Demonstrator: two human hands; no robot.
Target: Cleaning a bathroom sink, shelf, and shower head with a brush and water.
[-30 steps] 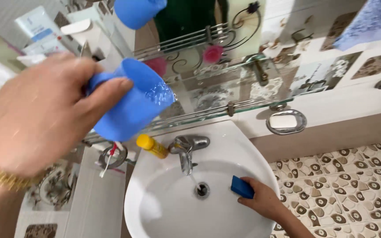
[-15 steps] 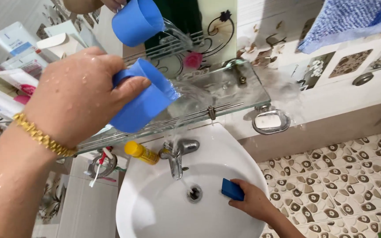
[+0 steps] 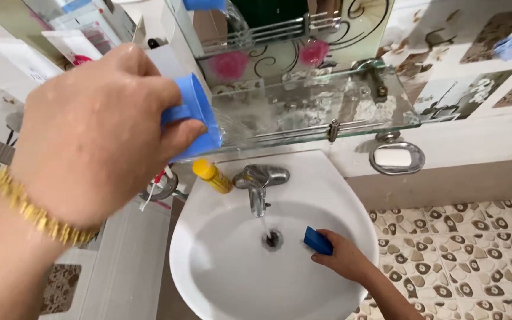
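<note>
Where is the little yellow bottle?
In the head view, the yellow bottle lies on the back rim of the white sink, just left of the tap, below the glass shelf.

The head camera is looking steeply down, close over the white sink [image 3: 351, 201], facing the tiled wall [image 3: 469, 142]

Left hand [image 3: 99, 133] raised, knuckles toward camera, fingers and thumb closed in a grip above the sink [image 3: 351, 207]. Right hand [image 3: 342, 258] lowered inside the sink bowl, fingers closed, forearm extended.
</note>
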